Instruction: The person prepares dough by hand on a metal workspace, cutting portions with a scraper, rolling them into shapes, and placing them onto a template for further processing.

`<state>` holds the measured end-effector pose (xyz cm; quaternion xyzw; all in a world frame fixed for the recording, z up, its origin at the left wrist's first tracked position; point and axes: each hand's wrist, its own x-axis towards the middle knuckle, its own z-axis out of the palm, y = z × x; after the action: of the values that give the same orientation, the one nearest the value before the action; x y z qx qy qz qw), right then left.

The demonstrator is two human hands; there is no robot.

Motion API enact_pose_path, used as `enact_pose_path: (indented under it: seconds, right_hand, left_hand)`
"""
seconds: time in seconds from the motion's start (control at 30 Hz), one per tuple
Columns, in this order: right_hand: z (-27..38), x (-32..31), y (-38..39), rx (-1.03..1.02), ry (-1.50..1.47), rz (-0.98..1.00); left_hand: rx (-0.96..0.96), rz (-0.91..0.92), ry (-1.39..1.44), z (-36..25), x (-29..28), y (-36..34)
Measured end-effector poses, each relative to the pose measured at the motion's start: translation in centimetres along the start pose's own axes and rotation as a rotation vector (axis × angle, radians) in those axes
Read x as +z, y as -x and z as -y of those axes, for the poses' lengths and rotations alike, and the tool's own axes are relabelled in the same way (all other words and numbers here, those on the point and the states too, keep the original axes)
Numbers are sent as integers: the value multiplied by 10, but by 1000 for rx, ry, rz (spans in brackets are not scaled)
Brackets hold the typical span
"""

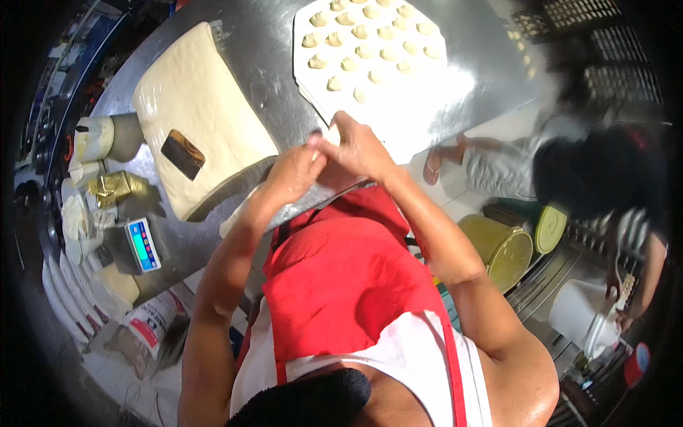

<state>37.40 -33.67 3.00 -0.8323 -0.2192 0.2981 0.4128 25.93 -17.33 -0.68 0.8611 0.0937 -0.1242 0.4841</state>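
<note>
My left hand (293,175) and my right hand (359,151) come together at the table's front edge, with fingers curled inward. A small pale piece of dough (334,134) shows at the fingers of my right hand, which close around it. My left fingertips press in beside it, slightly blurred; whether they grip part of the dough I cannot tell. Just beyond my hands lies a white board (398,117) with several small pinched dough pieces (360,31) in rows. To the left a large dough slab (192,85) carries a dark, brown-marked scraper (183,154).
A digital scale (143,245), a gold foil packet (117,187) and a tub (94,139) stand at left on the metal table (267,57). A dough strip (238,212) lies by the near edge. At right are a yellow bucket (498,249) and another person (590,171) bending over a white bucket (580,313).
</note>
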Motion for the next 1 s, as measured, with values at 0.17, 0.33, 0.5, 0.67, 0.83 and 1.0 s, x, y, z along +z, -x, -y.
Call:
enact_pose_path:
  seconds: [0.17, 0.33, 0.5, 0.67, 0.83, 1.0]
  right_hand:
    - [26, -4, 8, -9, -30, -243]
    - [39, 18, 35, -198, -113, -144]
    - [-69, -41, -5, -76, -101, -388]
    - [-128, -67, -47, -59, 255, -474]
    - [-57, -50, -22, 224, -95, -176]
    - [1, 7, 3, -245, -264, 118]
  left_hand:
    - [163, -126, -214, -36, 4, -12]
    - [44, 1, 133, 45, 31, -46]
    - [-204, 38, -78, 3, 28, -55]
    - [122, -99, 18, 53, 25, -24]
    - [-324, -6, -3, -5, 0, -13]
    - [-61, -156, 280, 16, -1, 10]
